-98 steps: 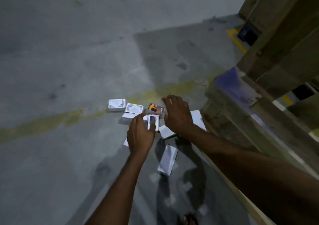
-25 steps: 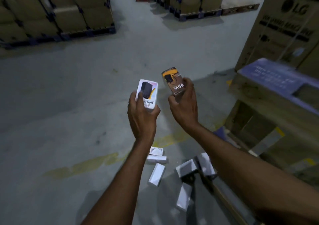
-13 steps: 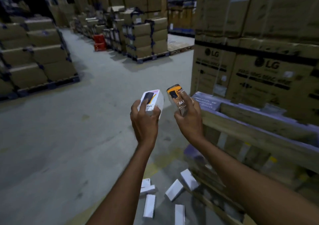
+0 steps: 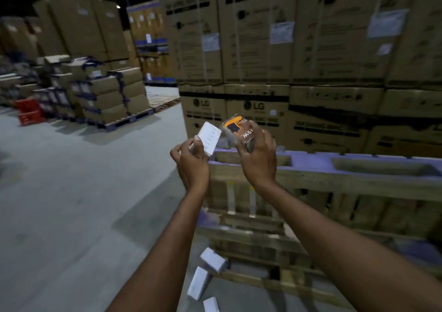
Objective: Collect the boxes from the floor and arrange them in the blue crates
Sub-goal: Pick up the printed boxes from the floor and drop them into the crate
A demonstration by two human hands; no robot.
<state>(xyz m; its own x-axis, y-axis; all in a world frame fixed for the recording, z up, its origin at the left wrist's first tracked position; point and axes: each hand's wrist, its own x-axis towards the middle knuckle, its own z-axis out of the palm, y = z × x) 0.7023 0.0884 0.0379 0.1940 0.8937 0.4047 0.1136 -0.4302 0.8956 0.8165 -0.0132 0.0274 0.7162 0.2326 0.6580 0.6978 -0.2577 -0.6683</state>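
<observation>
My left hand [image 4: 192,162] grips a small white box [image 4: 209,138], held up at chest height with its printed side facing me. Beside it, my right hand [image 4: 259,158] grips a brown and orange box [image 4: 239,130] marked 65W. The two boxes nearly touch at their top corners. Three white boxes lie on the floor below my arms: a first white box [image 4: 213,260], a second white box [image 4: 198,283] and a third white box [image 4: 211,304]. No blue crate shows in view.
A stack of wooden pallets [image 4: 311,185] with a blue-purple top stands right in front of my hands. Tall LG cartons [image 4: 263,48] rise behind it. More pallets of cartons [image 4: 105,96] and red crates [image 4: 30,111] line the far left, across grey concrete floor [image 4: 71,192].
I rose from the floor boxes with one box in each hand. My view swung up and right toward the pallets, and my left hand turned its white box over.
</observation>
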